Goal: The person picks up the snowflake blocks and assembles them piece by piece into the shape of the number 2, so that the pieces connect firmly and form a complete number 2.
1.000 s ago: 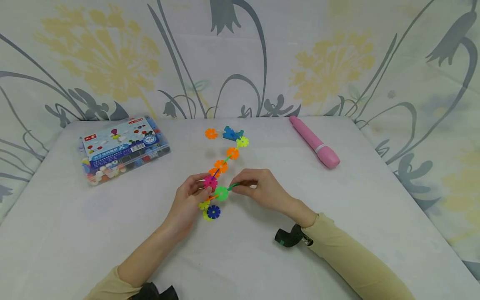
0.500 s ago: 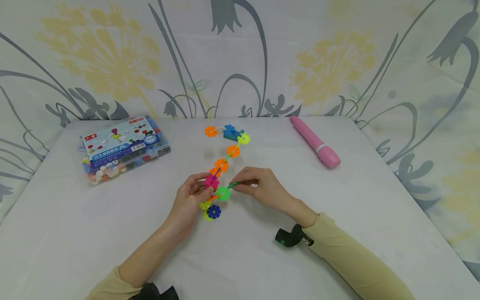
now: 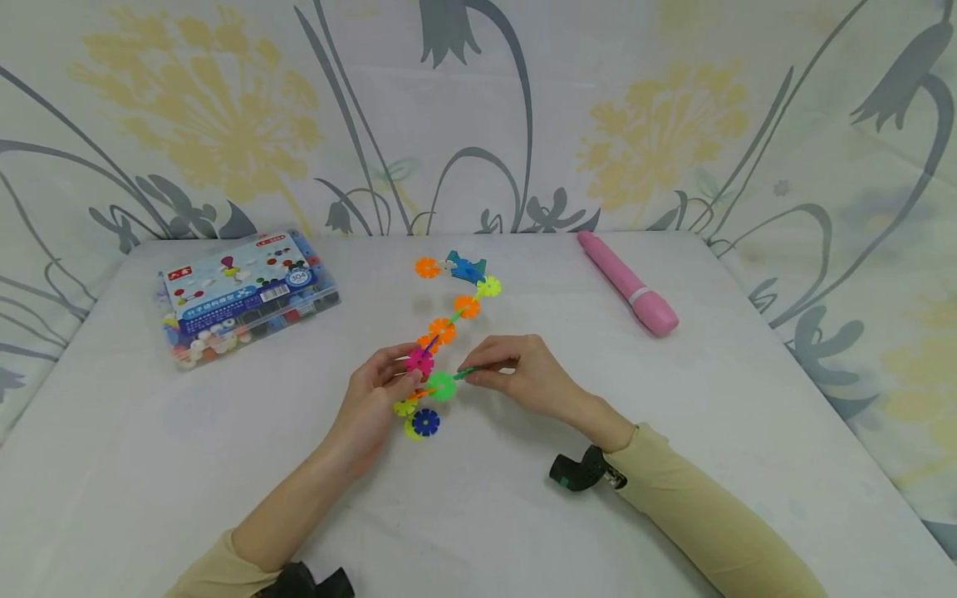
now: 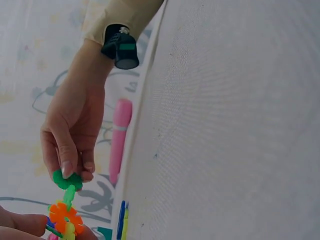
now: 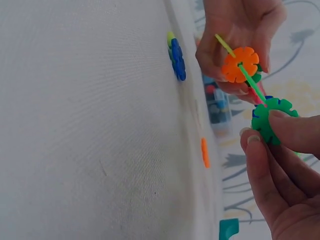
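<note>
My left hand (image 3: 377, 394) grips a chain of slotted plastic snowflake discs near its pink disc (image 3: 419, 362). From there, orange discs (image 3: 442, 332), a yellow disc (image 3: 489, 286) and blue discs (image 3: 467, 267) run away from me. My right hand (image 3: 527, 374) pinches a dark green disc (image 5: 274, 119) between thumb and fingers. Seen from the right wrist, that disc meets the edge of a light green disc (image 5: 251, 82), which slots into an orange disc (image 5: 241, 65) by the left hand. In the left wrist view, the left fingertips (image 4: 25, 222) show at the lower left.
Lying on the white table close to me are a dark blue disc (image 3: 426, 423) and a yellow disc (image 3: 412, 430). At the back left is a clear box (image 3: 254, 295) of colourful pieces with a printed label. A pink tapered stick (image 3: 628, 285) lies at the back right.
The far end of the chain, with its blue and yellow discs, has swayed and shifted slightly right. Both hands stay nearly in place, keeping their holds.
</note>
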A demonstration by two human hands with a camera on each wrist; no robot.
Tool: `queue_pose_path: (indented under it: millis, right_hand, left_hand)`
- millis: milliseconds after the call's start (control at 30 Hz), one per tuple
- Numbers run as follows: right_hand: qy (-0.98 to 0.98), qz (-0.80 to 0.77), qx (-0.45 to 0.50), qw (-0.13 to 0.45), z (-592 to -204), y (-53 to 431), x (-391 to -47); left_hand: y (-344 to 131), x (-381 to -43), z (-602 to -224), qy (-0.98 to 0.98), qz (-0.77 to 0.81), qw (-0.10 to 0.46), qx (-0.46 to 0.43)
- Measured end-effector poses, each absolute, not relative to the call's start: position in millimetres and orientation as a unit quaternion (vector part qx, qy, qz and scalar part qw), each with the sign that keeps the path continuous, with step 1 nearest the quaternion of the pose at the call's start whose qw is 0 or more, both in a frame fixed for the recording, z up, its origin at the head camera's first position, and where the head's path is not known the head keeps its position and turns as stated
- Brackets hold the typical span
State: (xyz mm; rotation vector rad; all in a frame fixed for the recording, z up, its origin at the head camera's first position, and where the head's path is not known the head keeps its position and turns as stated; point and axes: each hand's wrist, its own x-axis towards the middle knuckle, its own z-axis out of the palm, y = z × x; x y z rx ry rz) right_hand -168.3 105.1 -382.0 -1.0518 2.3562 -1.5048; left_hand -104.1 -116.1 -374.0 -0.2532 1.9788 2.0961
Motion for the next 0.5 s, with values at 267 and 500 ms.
queue_pose_path:
  millis: [267, 500]
  right_hand:
    - [0.776, -0.495, -0.383, 0.075, -383.0, 104.4, -167.6]
    - [0.767, -0.461, -0.446, 0.003, -385.4, 101.9, -165.2]
  left_hand:
    - [-115.3, -104.6, -375.7, 0.682, 0.717, 0.120, -0.079]
    - [-113.1, -104.6, -379.5, 0.690, 0.713, 0.101, -0.070]
